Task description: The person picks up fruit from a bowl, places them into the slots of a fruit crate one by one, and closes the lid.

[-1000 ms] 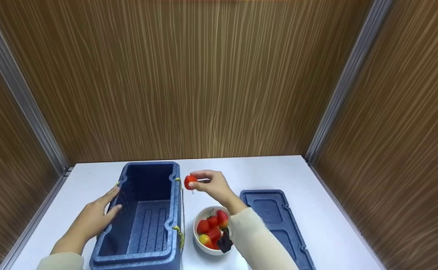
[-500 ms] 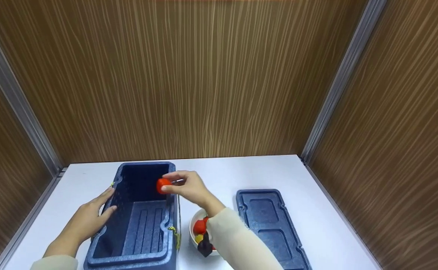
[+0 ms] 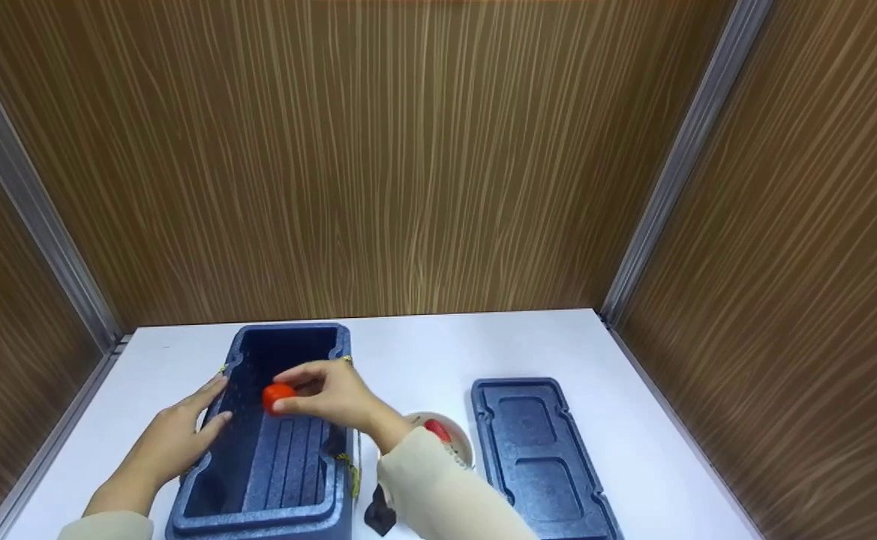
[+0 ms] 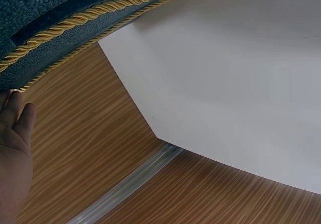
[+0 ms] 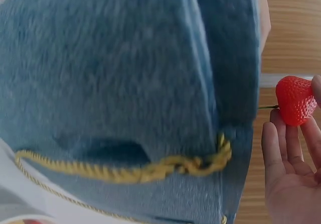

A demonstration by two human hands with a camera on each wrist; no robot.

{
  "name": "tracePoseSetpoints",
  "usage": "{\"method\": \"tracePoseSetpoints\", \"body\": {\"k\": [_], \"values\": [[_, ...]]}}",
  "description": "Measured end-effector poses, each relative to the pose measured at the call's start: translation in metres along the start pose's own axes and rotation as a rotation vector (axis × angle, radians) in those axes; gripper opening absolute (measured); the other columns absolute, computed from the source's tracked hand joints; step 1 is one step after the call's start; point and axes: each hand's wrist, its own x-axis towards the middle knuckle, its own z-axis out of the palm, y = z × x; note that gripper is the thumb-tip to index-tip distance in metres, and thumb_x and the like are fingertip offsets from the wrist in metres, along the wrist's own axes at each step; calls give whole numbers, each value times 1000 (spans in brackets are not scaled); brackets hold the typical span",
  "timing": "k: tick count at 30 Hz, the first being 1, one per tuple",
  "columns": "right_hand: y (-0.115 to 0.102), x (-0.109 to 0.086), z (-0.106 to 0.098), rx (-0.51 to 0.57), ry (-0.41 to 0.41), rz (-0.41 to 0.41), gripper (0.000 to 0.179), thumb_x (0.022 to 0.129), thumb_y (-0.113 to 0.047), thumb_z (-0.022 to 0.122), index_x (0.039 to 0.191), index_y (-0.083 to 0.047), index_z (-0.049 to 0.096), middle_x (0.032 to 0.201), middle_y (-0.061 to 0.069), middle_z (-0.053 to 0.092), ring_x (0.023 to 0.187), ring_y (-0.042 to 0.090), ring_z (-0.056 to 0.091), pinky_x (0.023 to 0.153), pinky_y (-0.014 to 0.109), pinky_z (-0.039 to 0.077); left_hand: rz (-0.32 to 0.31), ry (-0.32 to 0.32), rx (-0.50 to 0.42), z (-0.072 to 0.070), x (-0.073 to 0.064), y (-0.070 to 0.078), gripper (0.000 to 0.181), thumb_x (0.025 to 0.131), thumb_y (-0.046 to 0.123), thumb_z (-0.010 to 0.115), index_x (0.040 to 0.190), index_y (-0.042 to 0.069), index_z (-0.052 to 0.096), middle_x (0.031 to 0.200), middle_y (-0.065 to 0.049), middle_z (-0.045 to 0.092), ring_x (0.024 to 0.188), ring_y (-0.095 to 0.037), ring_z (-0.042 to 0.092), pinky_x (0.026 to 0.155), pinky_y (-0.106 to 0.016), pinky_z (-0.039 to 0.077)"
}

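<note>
Pale sleeves [image 3: 442, 480] reach in from the near side of a blue box [image 3: 254, 519]. A black object [image 3: 380, 514], too unclear to name, shows by the right sleeve, just beside the box's right wall. A person's left hand [image 3: 168, 441] rests along the box's left rim, fingers straight and close together, the thumb spread apart toward the opening. Over the box's open interior, the right hand [image 3: 333, 394] pinches a red strawberry [image 3: 278, 398] between thumb and fingertips; the right wrist view shows its thin stem and dimpled skin. Yellow rope [image 5: 115, 174] runs along the outside of the box on both its left and right. Near the box's right side stands a pale bowl [image 3: 462, 439], partly hidden by the right sleeve, with red fruit [image 3: 437, 430] showing inside. Farther right of the box, a blue lid [image 3: 522, 420] with two recessed panels lies flat. Under the box spreads a white table [image 3: 408, 345]; beyond its far end rises a wood-grain wall [image 3: 438, 150], flanked by metal posts [image 3: 656, 165].
</note>
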Motion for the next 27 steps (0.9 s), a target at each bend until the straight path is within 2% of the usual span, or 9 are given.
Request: {"method": "tracePoseSetpoints", "body": {"k": [8,14,21,27], "values": [[-8,1,17,-101,-34,51,30,79,-14,79,107,-5,72,93,-7,70,79,0,62,72,15,51,-19,-21,1,-1,0,1,56,96,25,57,142,-1,40,145,-24,36,126,-49,38,100,-65,28],[-18,1,26,-229,-58,141,28,79,-21,80,103,-10,74,91,-8,70,78,0,60,71,15,50,-33,-45,2,-3,1,1,57,96,25,56,143,0,38,146,-24,34,127,-50,37,99,-67,28],[-18,-1,30,-373,-70,224,26,75,-25,83,96,-11,76,84,-7,71,73,1,59,68,16,49,-12,-18,-1,-1,1,2,56,96,25,57,142,-1,40,145,-23,36,126,-49,38,100,-65,29],[-15,-2,32,-387,-112,261,28,76,-26,82,98,-9,75,86,-6,71,71,1,61,63,16,51,1,-2,0,-1,-1,2,55,95,22,59,141,-3,41,145,-24,36,125,-49,39,100,-64,29]]}}
